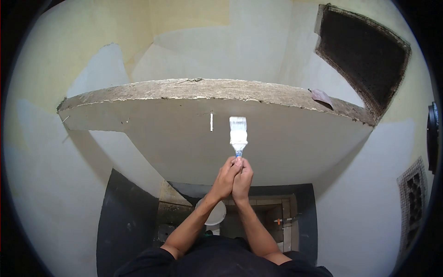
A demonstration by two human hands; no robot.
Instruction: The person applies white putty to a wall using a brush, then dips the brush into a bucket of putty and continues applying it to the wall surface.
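Both hands are clasped together on the handle of a brush [238,131], the left hand [223,179] on one side and the right hand [243,181] pressed against it, with a thumb lying along the handle near its top; how the fingers divide the grip between them cannot be told. The brush stands upright, bristles up, in front of the grey face of the wall [184,147]; whether the bristles touch it is unclear. Its bristles and the part just below them look white, and a bit of blue shows on the handle above the hands. To the left of the bristles, apart from them, a short white rod [211,122] shows against the same face. Below, partly behind the left forearm, is a round white tub [217,214]; its pale round outline shows, but what it holds, if anything, cannot be made out. Right of it, between and beyond the forearms, lies a basin [262,202] with a tiled rim and a dark inside, its contents too dim to tell. An orange-handled tap [278,221] is at the basin's right side. Over the grey face runs a rough ledge [184,87], on whose right part rests a pale, curled scrap [321,97]. Beyond that end is a dark opening [362,55] edged with mesh, and a smaller grille [413,198] is lower on the right wall.
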